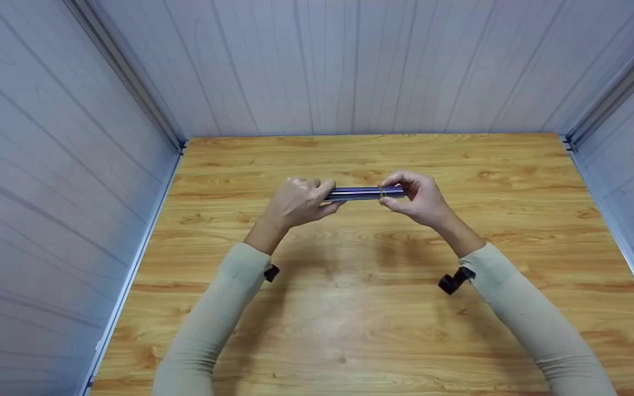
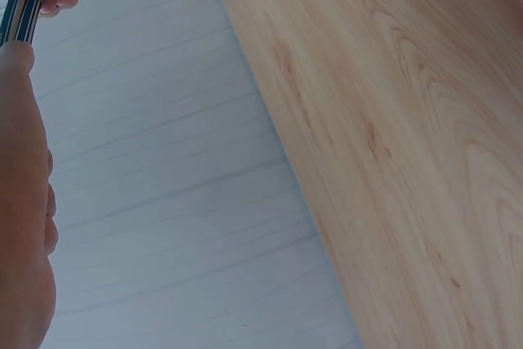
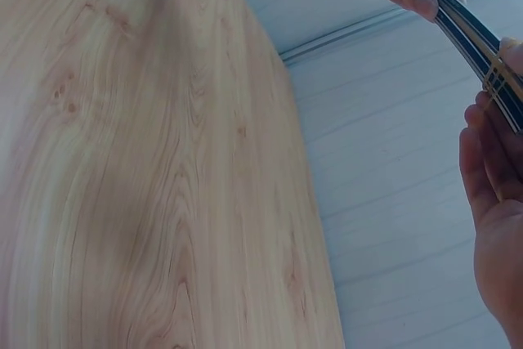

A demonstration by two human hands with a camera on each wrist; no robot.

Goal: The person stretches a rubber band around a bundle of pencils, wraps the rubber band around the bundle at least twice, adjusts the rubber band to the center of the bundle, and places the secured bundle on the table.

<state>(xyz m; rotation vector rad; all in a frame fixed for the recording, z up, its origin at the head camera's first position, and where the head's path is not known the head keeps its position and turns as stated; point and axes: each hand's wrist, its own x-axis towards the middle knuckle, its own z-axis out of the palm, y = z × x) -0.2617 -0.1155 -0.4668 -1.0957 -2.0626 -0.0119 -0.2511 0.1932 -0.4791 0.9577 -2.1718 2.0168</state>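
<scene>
Above the table, my left hand (image 1: 301,201) grips one end of a bundle of slim, dark, pencil-like sticks (image 1: 354,193), thumb below and fingers on top. The bundle lies nearly level, pointing to the right. A thin yellowish rubber band (image 1: 382,192) goes around it near its right end. My right hand (image 1: 422,199) pinches at that band with thumb and fingertips. In the right wrist view, strands of the rubber band (image 3: 495,73) cross over the sticks (image 3: 464,29). The left wrist view catches only the bundle's tip (image 2: 20,20) beyond the left thumb.
A wood-grain table (image 1: 344,330) spreads beneath both hands. Pale panelled walls (image 1: 328,66) enclose it at the back and on both sides. Small black devices (image 1: 450,283) are strapped at both wrists.
</scene>
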